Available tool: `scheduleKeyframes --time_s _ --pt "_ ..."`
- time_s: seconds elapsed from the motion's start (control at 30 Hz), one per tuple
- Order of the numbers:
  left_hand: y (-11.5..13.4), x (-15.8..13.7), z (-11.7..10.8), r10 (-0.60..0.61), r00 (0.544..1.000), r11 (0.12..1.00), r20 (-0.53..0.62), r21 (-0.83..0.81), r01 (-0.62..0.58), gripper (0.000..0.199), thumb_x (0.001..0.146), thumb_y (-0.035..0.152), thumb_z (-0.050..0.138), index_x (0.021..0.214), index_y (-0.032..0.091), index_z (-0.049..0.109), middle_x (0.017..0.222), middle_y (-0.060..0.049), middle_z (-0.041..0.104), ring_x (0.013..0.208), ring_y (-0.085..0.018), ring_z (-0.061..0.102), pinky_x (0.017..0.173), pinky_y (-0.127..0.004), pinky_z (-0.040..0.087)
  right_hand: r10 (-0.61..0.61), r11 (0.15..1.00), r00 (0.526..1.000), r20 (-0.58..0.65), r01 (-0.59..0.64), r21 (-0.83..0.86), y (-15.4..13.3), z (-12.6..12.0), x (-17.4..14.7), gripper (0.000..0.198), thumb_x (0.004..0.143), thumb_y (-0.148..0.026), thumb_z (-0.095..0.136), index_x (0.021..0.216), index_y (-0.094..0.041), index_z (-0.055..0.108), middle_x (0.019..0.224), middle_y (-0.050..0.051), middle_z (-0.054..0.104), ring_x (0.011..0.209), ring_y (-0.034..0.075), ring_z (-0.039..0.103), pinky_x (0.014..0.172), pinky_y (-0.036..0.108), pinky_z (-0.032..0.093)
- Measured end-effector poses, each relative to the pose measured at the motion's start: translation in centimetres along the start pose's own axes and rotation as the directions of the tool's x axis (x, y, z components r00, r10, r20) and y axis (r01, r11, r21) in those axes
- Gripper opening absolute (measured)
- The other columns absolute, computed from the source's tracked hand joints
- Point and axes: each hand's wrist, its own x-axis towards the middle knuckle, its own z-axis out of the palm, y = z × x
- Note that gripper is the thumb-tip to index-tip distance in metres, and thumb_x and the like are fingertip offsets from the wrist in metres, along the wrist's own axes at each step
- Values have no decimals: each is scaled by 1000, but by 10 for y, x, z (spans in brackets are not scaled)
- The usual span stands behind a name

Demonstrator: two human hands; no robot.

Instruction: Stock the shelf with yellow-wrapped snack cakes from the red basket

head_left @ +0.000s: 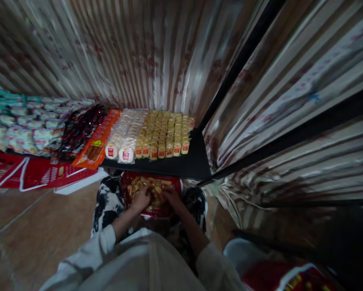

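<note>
A red basket (175, 186) full of small yellow wrapped snack packets (154, 190) rests on my lap, just under the edge of a black shelf (187, 163). My left hand (141, 199) lies among the packets on the basket's left side, fingers curled over them. My right hand (171, 197) reaches into the right side, fingers down in the pile. Whether either hand grips a packet is hidden. On the shelf above stand neat rows of yellow packets (166, 131) beside rows of white packets (125, 135).
Left of the shelf lie orange packs (95, 147), dark red packs (80, 127) and white-green packs (24, 125) over red crates (32, 171). Striped foil sheeting (139, 52) covers the wall behind and to the right. A brown tiled floor (32, 234) lies at lower left.
</note>
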Motion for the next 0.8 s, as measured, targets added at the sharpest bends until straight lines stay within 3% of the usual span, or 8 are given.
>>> scheduleKeyframes --time_s 0.07,0.17,0.3,0.43,0.53,0.67,0.73,0.8 --pt "11 -1 -2 -2 1000 979 -17 -204 -2 39 79 19 52 117 18 58 113 -9 65 102 -20 61 90 -32 48 -78 991 997 27 74 107 -9 -12 -7 22 76 -29 52 84 -19 70 94 6 72 90 22 64 79 34 50" --pt "35 -6 -7 16 999 919 48 -394 5 40 79 22 52 118 18 57 106 -7 67 89 -17 63 75 -27 51 -148 974 987 62 134 184 -25 -25 -16 18 69 -30 62 82 -21 71 101 5 71 100 23 61 86 33 48" --pt "72 -13 -18 124 991 898 54 -432 -88 33 74 25 60 106 16 61 96 -5 68 83 -15 62 73 -24 49 42 905 994 105 -83 418 -44 -26 -17 26 75 -42 56 78 -20 69 78 6 72 76 20 65 63 29 50" --pt "95 -19 -24 171 985 877 11 -457 -147 25 66 26 68 88 16 60 76 0 65 69 -12 59 64 -22 46 200 706 979 36 -169 688 -61 -28 -16 37 75 -52 59 83 -16 67 68 5 69 52 14 60 45 22 42" --pt "103 -22 -16 105 994 855 -12 -510 -97 32 63 33 72 82 18 52 63 5 57 57 -10 55 53 -20 43 197 615 972 -130 -20 788 -72 -33 -20 39 69 -53 69 85 -17 66 71 4 70 54 13 61 48 21 45" --pt "111 -23 1 93 996 815 15 -575 -68 37 62 41 72 79 20 46 63 6 56 59 -11 58 55 -22 46 31 615 967 -255 183 767 -79 -37 -23 42 63 -47 77 93 -20 67 83 4 72 70 17 66 62 25 52" --pt "116 -19 6 113 993 833 25 -547 -81 34 65 40 69 79 21 45 63 6 56 58 -11 57 56 -23 46 -9 616 960 -280 226 755 -79 -37 -22 45 61 -45 79 97 -20 67 95 5 72 83 20 67 73 29 53" --pt "123 -14 5 154 988 901 25 -414 -130 27 67 36 65 79 20 46 64 5 57 59 -12 56 58 -24 46 2 607 955 -296 234 759 -76 -39 -20 50 60 -46 79 101 -21 66 103 7 71 91 23 66 80 34 52"
